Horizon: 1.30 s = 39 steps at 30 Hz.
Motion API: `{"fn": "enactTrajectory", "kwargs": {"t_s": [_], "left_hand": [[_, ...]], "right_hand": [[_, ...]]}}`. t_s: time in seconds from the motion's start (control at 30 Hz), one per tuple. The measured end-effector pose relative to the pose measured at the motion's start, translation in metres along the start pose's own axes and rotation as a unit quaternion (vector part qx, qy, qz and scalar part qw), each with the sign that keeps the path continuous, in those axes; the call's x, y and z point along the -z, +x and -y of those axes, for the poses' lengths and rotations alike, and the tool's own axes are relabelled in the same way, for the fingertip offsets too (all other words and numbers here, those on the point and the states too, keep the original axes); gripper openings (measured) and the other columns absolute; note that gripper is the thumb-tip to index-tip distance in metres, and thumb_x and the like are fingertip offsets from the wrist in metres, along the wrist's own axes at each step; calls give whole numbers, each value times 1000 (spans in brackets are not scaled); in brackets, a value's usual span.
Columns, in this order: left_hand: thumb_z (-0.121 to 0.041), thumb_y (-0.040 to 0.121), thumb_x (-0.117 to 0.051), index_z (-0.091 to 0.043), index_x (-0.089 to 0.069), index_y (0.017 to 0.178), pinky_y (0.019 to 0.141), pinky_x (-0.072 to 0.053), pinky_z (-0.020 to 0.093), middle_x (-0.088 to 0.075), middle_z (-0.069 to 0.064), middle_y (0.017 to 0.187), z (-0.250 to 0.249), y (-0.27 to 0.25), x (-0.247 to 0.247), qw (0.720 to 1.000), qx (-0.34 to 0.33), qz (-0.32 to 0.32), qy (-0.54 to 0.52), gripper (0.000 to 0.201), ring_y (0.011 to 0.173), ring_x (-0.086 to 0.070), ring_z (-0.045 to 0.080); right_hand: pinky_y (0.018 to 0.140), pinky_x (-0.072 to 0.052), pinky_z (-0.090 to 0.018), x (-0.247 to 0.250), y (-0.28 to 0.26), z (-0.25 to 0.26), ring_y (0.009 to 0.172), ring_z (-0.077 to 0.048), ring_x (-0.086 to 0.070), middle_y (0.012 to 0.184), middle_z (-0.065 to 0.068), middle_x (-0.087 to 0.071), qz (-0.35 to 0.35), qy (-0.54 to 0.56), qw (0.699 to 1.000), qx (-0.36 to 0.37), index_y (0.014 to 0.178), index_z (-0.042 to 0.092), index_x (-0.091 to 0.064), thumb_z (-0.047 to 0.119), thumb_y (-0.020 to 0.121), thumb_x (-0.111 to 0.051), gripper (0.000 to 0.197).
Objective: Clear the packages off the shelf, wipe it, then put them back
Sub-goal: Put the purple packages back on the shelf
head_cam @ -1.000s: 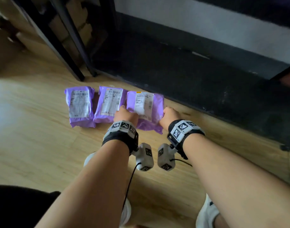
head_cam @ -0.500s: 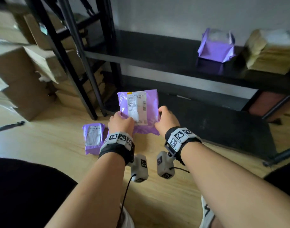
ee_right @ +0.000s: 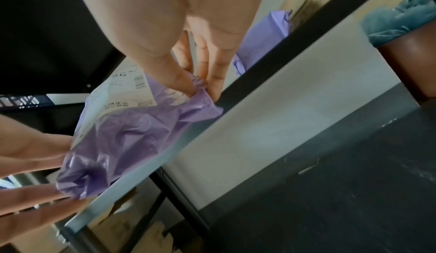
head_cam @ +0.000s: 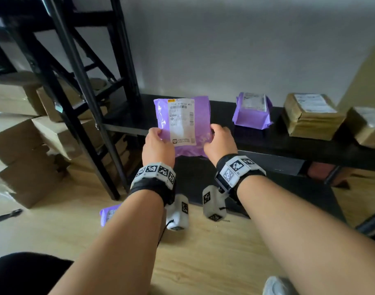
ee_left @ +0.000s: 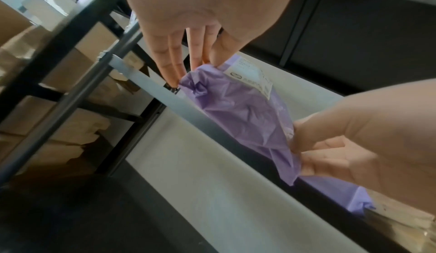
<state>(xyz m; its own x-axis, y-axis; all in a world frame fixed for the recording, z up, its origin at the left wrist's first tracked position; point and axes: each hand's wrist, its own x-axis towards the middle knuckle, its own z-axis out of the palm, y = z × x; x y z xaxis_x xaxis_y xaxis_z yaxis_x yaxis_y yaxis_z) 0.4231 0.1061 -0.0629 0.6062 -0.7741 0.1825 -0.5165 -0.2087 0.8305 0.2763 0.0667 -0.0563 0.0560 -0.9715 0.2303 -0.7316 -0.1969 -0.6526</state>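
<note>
**Purple package held at the shelf edge**

The package (head_cam: 182,124) stands with its long axis running away from the person, its far end over the black shelf (head_cam: 288,143) and its near end hanging just in front of the shelf's front edge. The label faces up and toward the head camera, with the printed top at the far end. It is tilted, far end higher.

The left hand (head_cam: 158,143) pinches the near left corner: in the left wrist view the thumb lies on top by the label and the fingers (ee_left: 169,59) reach straight under the bag. The right hand (head_cam: 219,141) pinches the near right edge the same way, thumb on top pressing into crumpled plastic, fingers (ee_right: 217,66) beneath. Both hands hold the package clear of the shelf board; whether its far end touches the shelf cannot be told.

The package is a soft, glossy purple plastic mailer, wrinkled at the corners, with a white label covering much of the top face.

A second purple package (head_cam: 252,111) sits on the shelf to the right, beside two brown parcels (head_cam: 312,116). Another purple package (head_cam: 108,215) lies on the wooden floor (head_cam: 54,226), partly hidden by the left wrist.
</note>
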Motion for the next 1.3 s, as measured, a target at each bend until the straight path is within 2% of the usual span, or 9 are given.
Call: {"fn": "enactTrajectory", "kwargs": {"t_s": [0.07,0.13,0.23,0.4,0.7,0.87,1.07,1.17,1.3], "left_hand": [[-26,94,-40,-19,-54,118,91,-50,42,-60,3,122,-18,16,-7,1000,-7,16,-9,28,103,-62,28],[-19,93,-38,-20,-56,120,92,-49,36,-56,4,124,-34,32,-13,999,-15,28,-6,33,104,-61,28],[-8,93,-36,-18,-50,133,85,-37,27,-45,10,134,-54,53,-20,998,-23,50,28,44,111,-55,30],[-12,96,-37,-14,-44,138,81,-36,27,-46,13,137,-68,88,-45,996,-33,73,29,43,116,-54,29],[-12,97,-38,-13,-41,141,97,-41,32,-45,12,139,-66,129,-100,985,-38,158,52,44,121,-52,29],[-13,99,-35,-11,-40,142,106,-34,31,-43,13,145,-63,130,-120,971,-46,214,93,43,132,-43,29],[-9,98,-33,-5,-41,136,114,-25,37,-40,14,146,-64,126,-110,965,-76,205,148,39,135,-37,27],[-9,99,-34,-6,-39,140,116,-22,36,-33,12,152,-62,120,-93,969,-76,189,142,42,140,-30,27],[-15,98,-40,-17,-37,145,113,-30,35,-36,4,151,-34,96,-65,995,-33,62,71,46,138,-35,23]], "right_hand": [[86,-44,-26,8,21,3,110,-28,-58,130,-12,-46,-10,-13,1000,-4,141,14,-44,4,88,-55,55],[84,-44,-26,13,42,5,110,-29,-58,129,-13,-46,-13,-20,1000,-6,143,14,-42,3,88,-54,57],[86,-45,-28,16,69,7,114,-29,-56,131,-14,-48,-18,-14,1000,-21,145,15,-39,2,89,-53,59],[89,-45,-29,10,110,4,115,-28,-57,130,-14,-54,-29,-35,999,-31,138,11,-50,3,89,-52,49],[85,-48,-33,-9,149,-20,103,-33,-62,111,-18,-64,9,-93,994,-59,114,4,-64,4,88,-51,29],[90,-47,-33,-13,145,-31,109,-33,-60,118,-19,-61,23,-136,988,-64,123,4,-60,5,91,-44,35],[93,-48,-36,-8,133,-26,112,-32,-58,125,-18,-56,36,-134,989,-58,127,5,-55,4,90,-44,38],[95,-46,-38,-3,121,-18,116,-33,-54,127,-16,-53,13,-129,991,-31,126,5,-55,3,89,-47,38],[96,-44,-36,-5,100,-3,125,-27,-45,130,-9,-51,-26,-104,994,28,127,12,-57,2,88,-50,41]]}}
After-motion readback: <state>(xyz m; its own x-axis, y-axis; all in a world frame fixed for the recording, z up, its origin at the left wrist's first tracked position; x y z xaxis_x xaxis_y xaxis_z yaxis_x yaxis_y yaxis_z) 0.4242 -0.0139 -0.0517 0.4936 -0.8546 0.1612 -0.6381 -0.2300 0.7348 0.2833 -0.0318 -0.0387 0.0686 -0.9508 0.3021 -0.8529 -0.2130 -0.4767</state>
